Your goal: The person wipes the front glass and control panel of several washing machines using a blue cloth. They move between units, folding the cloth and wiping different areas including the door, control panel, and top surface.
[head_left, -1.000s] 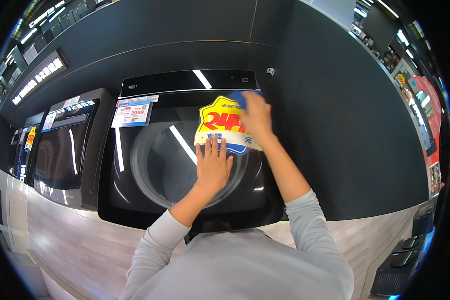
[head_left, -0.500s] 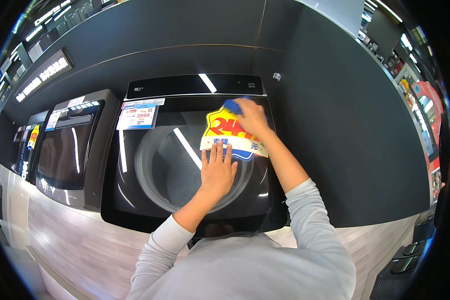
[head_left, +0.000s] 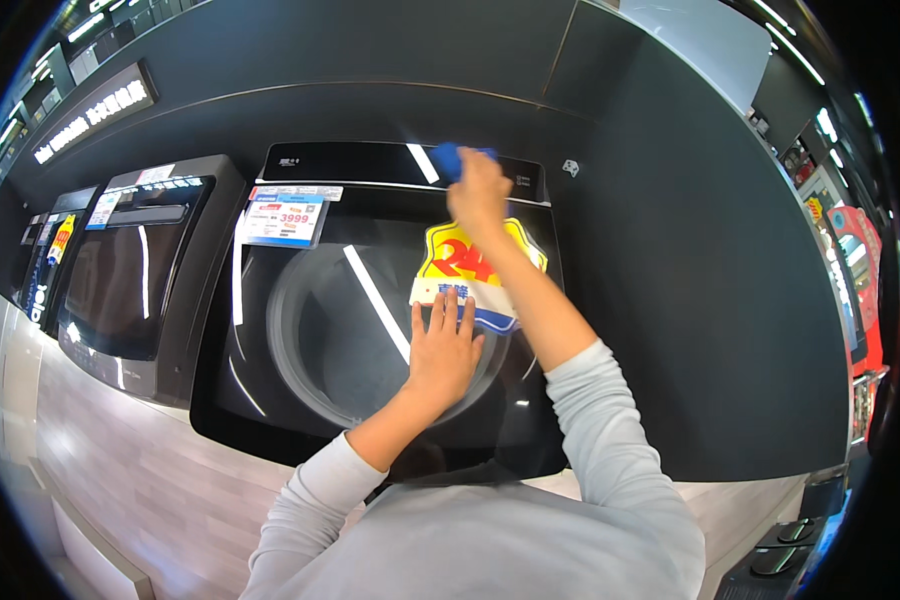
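A top-loading washing machine with a dark glass lid stands before me. My right hand grips a blue cloth and presses it on the glossy control panel at the machine's back. Part of the cloth is hidden under the fingers. My left hand lies flat, fingers spread, its fingertips on the lower edge of a yellow, red and blue promotional sign. That sign rests on the right part of the lid, partly covered by my right forearm.
A price card sits at the lid's back left corner. Further left stand another washing machine and more appliances. A dark wall rises close on the right, another dark wall behind. Pale wood-look flooring shows at the lower left.
My right hand has moved away from me with the blue cloth, from the top of the sign onto the control panel. The left hand stays on the sign. The view has shifted slightly.
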Tool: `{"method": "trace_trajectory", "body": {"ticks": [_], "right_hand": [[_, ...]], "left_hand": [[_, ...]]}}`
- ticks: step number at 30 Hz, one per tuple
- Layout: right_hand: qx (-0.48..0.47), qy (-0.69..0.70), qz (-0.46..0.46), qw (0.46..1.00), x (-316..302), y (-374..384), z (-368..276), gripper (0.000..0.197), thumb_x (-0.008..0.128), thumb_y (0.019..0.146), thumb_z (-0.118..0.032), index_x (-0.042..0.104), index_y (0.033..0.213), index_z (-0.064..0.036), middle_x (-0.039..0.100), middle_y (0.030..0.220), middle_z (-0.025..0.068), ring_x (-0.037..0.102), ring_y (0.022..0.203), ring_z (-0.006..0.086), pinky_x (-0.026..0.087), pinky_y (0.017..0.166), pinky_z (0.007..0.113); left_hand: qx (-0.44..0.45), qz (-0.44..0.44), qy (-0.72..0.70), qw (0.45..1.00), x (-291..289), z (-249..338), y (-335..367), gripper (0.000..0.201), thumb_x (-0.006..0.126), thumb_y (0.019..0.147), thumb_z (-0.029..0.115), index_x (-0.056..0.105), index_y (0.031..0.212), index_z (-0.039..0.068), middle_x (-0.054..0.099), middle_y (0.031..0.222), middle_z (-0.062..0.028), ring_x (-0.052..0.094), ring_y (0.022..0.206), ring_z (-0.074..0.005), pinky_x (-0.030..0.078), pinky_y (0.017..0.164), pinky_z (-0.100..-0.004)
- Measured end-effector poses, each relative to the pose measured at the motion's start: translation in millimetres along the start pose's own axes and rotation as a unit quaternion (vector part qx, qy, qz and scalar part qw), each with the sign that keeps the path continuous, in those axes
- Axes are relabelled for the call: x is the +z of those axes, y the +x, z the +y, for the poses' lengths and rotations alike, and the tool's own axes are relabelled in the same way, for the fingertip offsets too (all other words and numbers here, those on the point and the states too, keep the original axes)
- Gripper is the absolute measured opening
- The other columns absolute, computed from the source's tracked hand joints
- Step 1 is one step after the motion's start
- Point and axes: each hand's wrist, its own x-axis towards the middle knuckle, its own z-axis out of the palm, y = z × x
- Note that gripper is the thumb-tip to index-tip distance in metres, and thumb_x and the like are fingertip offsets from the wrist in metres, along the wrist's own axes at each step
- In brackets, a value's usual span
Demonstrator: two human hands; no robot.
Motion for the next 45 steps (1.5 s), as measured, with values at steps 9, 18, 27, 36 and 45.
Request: {"method": "trace_trajectory", "body": {"ticks": [9, 18, 27, 36, 45], "right_hand": [[-0.103, 0.045, -0.129, 0.985, 135.2, -2.9, -76.4, 0.056, 0.062, 0.078, -0.005, 0.051, 0.133, -0.0047, 0.05, 0.141, 0.014, 0.041, 0.136, 0.0284, 0.032, 0.105, 0.046], [-0.111, -0.019, -0.12, 0.986, 80.7, 24.4, 38.7, 0.057, 0.063, 0.085, -0.01, 0.045, 0.139, -0.0108, 0.045, 0.147, 0.0106, 0.036, 0.14, 0.0267, 0.032, 0.109, 0.047], [-0.012, -0.062, -0.136, 0.989, -9.5, 6.6, 150.4, 0.058, 0.062, 0.086, -0.01, 0.043, 0.141, -0.0125, 0.042, 0.149, 0.0112, 0.034, 0.142, 0.0287, 0.031, 0.111, 0.047], [0.114, 0.055, -0.214, 0.969, -75.0, -44.6, 149.1, 0.054, 0.056, 0.087, -0.007, 0.048, 0.14, -0.0106, 0.042, 0.149, 0.0156, 0.037, 0.14, 0.0333, 0.031, 0.115, 0.04], [0.098, 0.068, -0.233, 0.965, -129.0, -118.8, 126.1, 0.052, 0.054, 0.088, -0.005, 0.048, 0.14, -0.0079, 0.043, 0.149, 0.0135, 0.033, 0.142, 0.0316, 0.03, 0.116, 0.04]], "left_hand": [[0.022, -0.064, -0.025, 0.997, -17.6, -10.1, 0.4, 0.061, 0.063, 0.085, 0.031, 0.048, 0.139, 0.006, 0.039, 0.147, -0.0158, 0.03, 0.142, -0.0305, 0.02, 0.112, -0.0624], [0.004, 0.01, -0.035, 0.999, -6.0, -8.9, -0.4, 0.053, 0.051, 0.097, 0.036, 0.046, 0.142, 0.008, 0.041, 0.148, -0.0197, 0.037, 0.139, -0.0316, 0.023, 0.112, -0.0603], [0.016, 0.007, -0.011, 1.0, -1.5, -9.8, 0.7, 0.052, 0.048, 0.1, 0.037, 0.046, 0.142, 0.008, 0.042, 0.148, -0.0203, 0.037, 0.14, -0.0338, 0.023, 0.111, -0.0626], [0.023, 0.015, -0.023, 0.999, -0.1, -14.6, 3.3, 0.051, 0.047, 0.1, 0.037, 0.048, 0.14, 0.006, 0.044, 0.146, -0.0208, 0.037, 0.139, -0.0333, 0.018, 0.112, -0.0638], [0.035, 0.013, -0.023, 0.999, -7.0, -15.0, 8.3, 0.048, 0.047, 0.1, 0.036, 0.051, 0.138, 0.007, 0.048, 0.141, -0.0216, 0.042, 0.134, -0.0347, 0.02, 0.113, -0.0614]]}}
